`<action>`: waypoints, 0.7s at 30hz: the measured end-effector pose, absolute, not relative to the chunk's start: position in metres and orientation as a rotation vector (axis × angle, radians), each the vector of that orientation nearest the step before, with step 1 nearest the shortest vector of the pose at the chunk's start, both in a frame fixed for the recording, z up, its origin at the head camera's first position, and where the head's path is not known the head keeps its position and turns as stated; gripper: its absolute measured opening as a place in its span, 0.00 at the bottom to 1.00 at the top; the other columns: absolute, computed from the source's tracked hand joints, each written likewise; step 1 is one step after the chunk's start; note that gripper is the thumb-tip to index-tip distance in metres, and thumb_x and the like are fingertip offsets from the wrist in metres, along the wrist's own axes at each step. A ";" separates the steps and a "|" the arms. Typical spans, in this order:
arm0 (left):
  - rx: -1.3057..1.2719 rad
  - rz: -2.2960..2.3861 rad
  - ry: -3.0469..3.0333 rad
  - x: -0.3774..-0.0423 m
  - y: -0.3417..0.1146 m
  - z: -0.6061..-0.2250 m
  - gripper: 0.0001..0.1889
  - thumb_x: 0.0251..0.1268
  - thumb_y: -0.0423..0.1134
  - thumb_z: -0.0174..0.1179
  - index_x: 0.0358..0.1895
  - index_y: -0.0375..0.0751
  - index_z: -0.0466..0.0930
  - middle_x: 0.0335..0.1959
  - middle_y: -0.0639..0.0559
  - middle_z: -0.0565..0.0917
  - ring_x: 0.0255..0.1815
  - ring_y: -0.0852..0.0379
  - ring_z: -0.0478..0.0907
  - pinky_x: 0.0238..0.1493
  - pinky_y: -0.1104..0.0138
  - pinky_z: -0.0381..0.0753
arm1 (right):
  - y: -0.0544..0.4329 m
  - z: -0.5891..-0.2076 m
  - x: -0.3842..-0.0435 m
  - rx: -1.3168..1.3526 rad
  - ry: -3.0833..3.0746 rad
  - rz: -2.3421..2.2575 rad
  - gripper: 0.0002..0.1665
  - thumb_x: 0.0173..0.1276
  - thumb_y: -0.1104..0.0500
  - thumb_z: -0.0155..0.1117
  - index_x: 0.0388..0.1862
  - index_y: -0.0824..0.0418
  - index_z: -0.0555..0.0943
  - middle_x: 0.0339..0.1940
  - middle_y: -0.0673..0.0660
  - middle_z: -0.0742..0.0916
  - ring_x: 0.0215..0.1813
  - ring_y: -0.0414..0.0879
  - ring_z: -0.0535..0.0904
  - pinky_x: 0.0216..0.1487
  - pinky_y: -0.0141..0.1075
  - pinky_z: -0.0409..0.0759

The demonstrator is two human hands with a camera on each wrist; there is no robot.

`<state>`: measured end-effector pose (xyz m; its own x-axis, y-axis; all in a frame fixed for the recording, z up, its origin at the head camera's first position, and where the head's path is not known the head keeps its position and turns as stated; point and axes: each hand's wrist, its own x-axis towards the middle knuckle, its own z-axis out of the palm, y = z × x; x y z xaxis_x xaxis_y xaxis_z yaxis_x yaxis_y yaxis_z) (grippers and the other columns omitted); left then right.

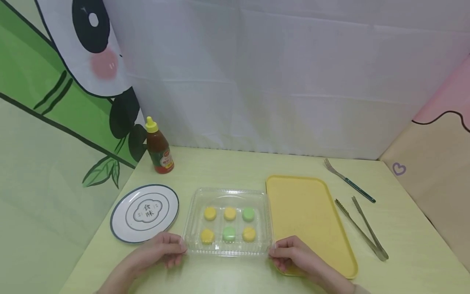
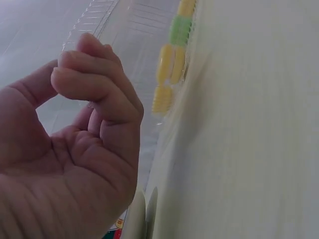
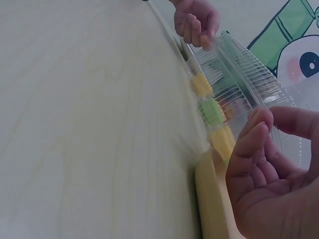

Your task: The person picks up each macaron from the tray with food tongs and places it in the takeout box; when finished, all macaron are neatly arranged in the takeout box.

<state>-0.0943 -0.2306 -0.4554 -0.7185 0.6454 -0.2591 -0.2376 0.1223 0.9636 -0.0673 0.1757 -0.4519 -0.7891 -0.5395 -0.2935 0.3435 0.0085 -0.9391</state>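
Observation:
A clear plastic clamshell box (image 1: 228,248) stands level in the middle of the table, its lid over the base. Inside it lie several yellow macarons (image 1: 207,236) and green macarons (image 1: 229,233) in two rows. At the front left corner my left hand (image 1: 161,250) pinches the box's rim between thumb and curled fingers. My right hand (image 1: 293,253) pinches the front right corner the same way, above the yellow tray's left edge. In the right wrist view, the thumb and index finger meet on the thin plastic edge, with macarons (image 3: 212,110) low in the box.
A yellow tray (image 1: 308,220) lies directly right of the box. Metal tongs (image 1: 367,232) and a dark-handled fork (image 1: 349,181) lie beyond it. To the left is a white plate (image 1: 125,216) with a blue rim, and a red sauce bottle (image 1: 158,149) stands behind it.

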 end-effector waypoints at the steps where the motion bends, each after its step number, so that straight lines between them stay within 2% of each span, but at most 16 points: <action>1: 0.411 1.655 1.740 -0.094 -0.232 -0.455 0.19 0.74 0.38 0.55 0.40 0.17 0.74 0.24 0.52 0.79 0.23 0.63 0.73 0.28 0.72 0.73 | 0.177 -0.451 -0.067 -0.210 1.704 -1.825 0.13 0.71 0.62 0.61 0.33 0.73 0.82 0.22 0.49 0.82 0.22 0.37 0.75 0.27 0.27 0.74; 4: 0.430 1.580 1.785 -0.095 -0.239 -0.451 0.19 0.77 0.41 0.53 0.44 0.21 0.73 0.26 0.51 0.79 0.24 0.61 0.73 0.30 0.70 0.75 | 0.182 -0.446 -0.067 -0.235 1.807 -1.765 0.19 0.73 0.60 0.61 0.38 0.80 0.80 0.23 0.51 0.83 0.24 0.38 0.76 0.28 0.29 0.76; 10: 0.341 1.492 2.005 -0.100 -0.252 -0.436 0.18 0.77 0.46 0.53 0.55 0.33 0.71 0.34 0.44 0.79 0.32 0.51 0.76 0.32 0.64 0.78 | 0.205 -0.432 -0.076 -0.265 1.944 -1.678 0.19 0.76 0.60 0.57 0.46 0.78 0.80 0.27 0.55 0.83 0.27 0.41 0.78 0.32 0.32 0.78; 14: 0.264 1.464 2.148 -0.109 -0.253 -0.426 0.20 0.77 0.46 0.53 0.58 0.32 0.70 0.38 0.42 0.79 0.36 0.48 0.76 0.34 0.63 0.78 | 0.217 -0.422 -0.084 -0.264 2.044 -1.619 0.19 0.76 0.58 0.57 0.49 0.76 0.79 0.29 0.57 0.84 0.29 0.44 0.79 0.34 0.35 0.80; 21: 0.231 1.377 2.437 -0.129 -0.246 -0.409 0.20 0.76 0.45 0.56 0.58 0.31 0.72 0.44 0.43 0.80 0.43 0.49 0.76 0.40 0.62 0.79 | 0.232 -0.409 -0.096 -0.217 2.228 -1.522 0.20 0.75 0.56 0.60 0.50 0.75 0.79 0.31 0.60 0.84 0.32 0.47 0.80 0.36 0.38 0.81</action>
<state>-0.1286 -0.2460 -0.4090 -0.9318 0.2992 -0.2053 -0.0216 0.5190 0.8545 -0.0964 0.2322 -0.4088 -0.8946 -0.3628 -0.2609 0.1109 0.3851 -0.9162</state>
